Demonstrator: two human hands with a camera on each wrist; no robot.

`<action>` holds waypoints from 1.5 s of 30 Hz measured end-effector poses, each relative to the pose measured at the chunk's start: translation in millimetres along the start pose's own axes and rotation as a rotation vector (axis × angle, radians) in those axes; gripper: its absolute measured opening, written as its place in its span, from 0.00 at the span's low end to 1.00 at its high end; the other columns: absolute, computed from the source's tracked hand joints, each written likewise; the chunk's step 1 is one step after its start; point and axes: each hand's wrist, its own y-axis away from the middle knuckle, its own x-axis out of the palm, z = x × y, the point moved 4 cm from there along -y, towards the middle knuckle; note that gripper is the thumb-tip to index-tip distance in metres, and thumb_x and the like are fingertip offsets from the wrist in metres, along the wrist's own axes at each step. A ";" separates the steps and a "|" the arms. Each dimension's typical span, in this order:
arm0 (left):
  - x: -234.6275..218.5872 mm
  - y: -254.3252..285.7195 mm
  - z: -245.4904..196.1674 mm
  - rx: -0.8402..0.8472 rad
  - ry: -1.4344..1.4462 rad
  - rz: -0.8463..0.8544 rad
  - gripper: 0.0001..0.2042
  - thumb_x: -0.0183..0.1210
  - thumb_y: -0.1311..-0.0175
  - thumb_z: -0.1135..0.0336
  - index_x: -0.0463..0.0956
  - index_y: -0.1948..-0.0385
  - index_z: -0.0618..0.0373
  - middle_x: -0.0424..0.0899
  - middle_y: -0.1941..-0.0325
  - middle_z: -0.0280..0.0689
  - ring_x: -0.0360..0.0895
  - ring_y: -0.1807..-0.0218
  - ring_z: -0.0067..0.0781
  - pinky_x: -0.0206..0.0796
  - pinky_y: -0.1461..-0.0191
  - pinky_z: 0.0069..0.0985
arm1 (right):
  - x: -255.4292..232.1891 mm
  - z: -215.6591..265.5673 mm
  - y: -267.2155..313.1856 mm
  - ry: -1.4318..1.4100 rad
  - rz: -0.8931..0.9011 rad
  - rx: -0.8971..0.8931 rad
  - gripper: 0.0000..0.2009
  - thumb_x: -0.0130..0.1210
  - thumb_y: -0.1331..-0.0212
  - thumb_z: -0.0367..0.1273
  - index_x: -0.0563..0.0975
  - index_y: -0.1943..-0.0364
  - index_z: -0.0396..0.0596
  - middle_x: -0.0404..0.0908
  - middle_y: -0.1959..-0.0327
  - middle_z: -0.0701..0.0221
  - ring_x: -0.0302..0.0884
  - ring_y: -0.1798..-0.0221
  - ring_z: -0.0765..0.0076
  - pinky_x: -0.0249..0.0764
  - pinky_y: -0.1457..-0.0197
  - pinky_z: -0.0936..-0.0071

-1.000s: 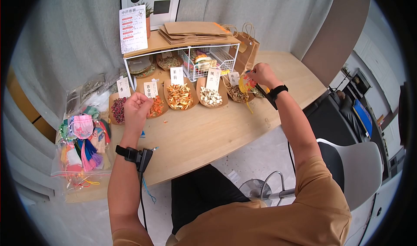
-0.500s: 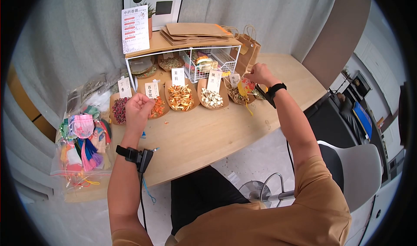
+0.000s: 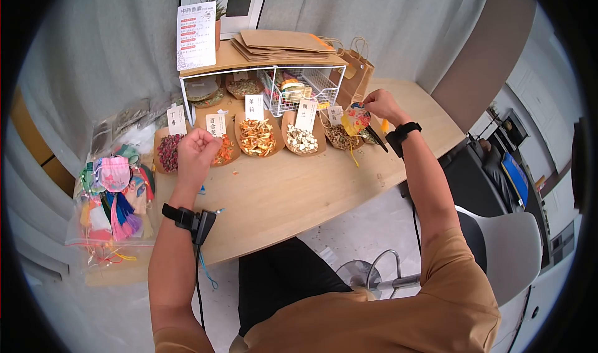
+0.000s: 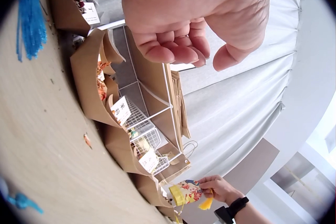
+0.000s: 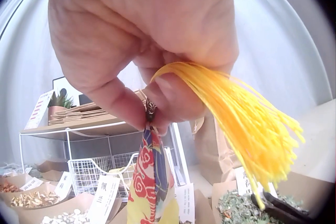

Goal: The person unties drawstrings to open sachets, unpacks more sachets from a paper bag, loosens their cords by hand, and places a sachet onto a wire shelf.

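Observation:
My right hand (image 3: 384, 105) pinches a patterned sachet pouch (image 3: 356, 117) at a small metal bead on its pointed end, fingertips and thumb together in the right wrist view. A yellow tassel (image 5: 241, 124) drapes over a finger there. The pouch hangs with its yellow part down, overlapping a paper tray of dried herbs (image 3: 341, 140). Raised over the left trays, my left hand (image 3: 197, 157) has loosely curled fingers (image 4: 157, 53) and a thumb standing apart, holding nothing. It overlaps the trays of dark red buds (image 3: 168, 152) and orange petals (image 3: 225, 151).
Trays of yellow dried flowers (image 3: 256, 138) and whitish pieces (image 3: 302, 140) stand between the hands. Black tongs (image 3: 377, 140) lie at the right tray. Behind are a wire basket (image 3: 324, 88) and paper bags (image 3: 280, 41); colourful pouches (image 3: 115, 173) lie left.
Half a second ago the pouch was blurred and lower; now it is a little higher and plainer to see. My left hand stays over the left trays. The head view has shifted slightly.

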 end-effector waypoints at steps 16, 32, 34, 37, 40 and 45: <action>-1.0 -1.2 1.9 0.010 -0.020 -0.011 0.07 0.58 0.42 0.76 0.69 0.78 0.57 0.72 0.82 0.24 0.63 0.81 0.07 0.52 0.80 0.10 | -0.3 15.3 20.5 -0.069 -0.178 -0.087 0.10 0.56 0.51 0.32 0.83 0.66 0.43 0.83 0.71 0.56 0.83 0.68 0.56 0.77 0.58 0.67; -1.4 -1.7 3.3 0.019 -0.011 -0.001 0.08 0.58 0.43 0.76 0.70 0.79 0.58 0.71 0.82 0.23 0.63 0.81 0.06 0.51 0.80 0.10 | -12.9 26.1 33.0 -0.030 -0.446 -0.291 0.08 0.57 0.49 0.30 0.83 0.67 0.43 0.82 0.68 0.56 0.81 0.66 0.52 0.76 0.60 0.64; -0.9 -1.8 3.0 0.022 -0.010 -0.001 0.08 0.58 0.43 0.76 0.70 0.79 0.58 0.71 0.82 0.23 0.63 0.81 0.06 0.51 0.80 0.10 | -16.3 24.3 32.3 -0.052 -0.442 -0.284 0.08 0.57 0.48 0.30 0.83 0.67 0.43 0.82 0.68 0.56 0.81 0.66 0.52 0.76 0.60 0.65; -0.8 -0.9 1.0 0.024 -0.020 -0.002 0.08 0.59 0.43 0.76 0.70 0.79 0.58 0.71 0.82 0.23 0.62 0.81 0.06 0.51 0.80 0.10 | -26.2 24.1 33.8 -0.094 -0.441 -0.247 0.08 0.57 0.47 0.31 0.83 0.66 0.43 0.82 0.69 0.56 0.82 0.67 0.53 0.76 0.60 0.64; -1.1 -0.7 1.2 0.024 -0.022 -0.002 0.08 0.59 0.43 0.76 0.70 0.79 0.58 0.71 0.82 0.23 0.63 0.81 0.06 0.51 0.80 0.10 | -29.1 27.8 38.0 -0.054 -0.473 -0.259 0.08 0.57 0.46 0.31 0.83 0.65 0.43 0.82 0.68 0.56 0.82 0.66 0.53 0.76 0.60 0.64; -1.3 -0.9 1.4 0.023 -0.040 0.005 0.08 0.59 0.43 0.76 0.69 0.79 0.57 0.71 0.82 0.23 0.63 0.81 0.06 0.52 0.79 0.09 | -23.1 28.7 38.6 -0.029 -0.437 -0.265 0.09 0.56 0.44 0.32 0.82 0.63 0.43 0.82 0.66 0.56 0.81 0.64 0.54 0.76 0.58 0.65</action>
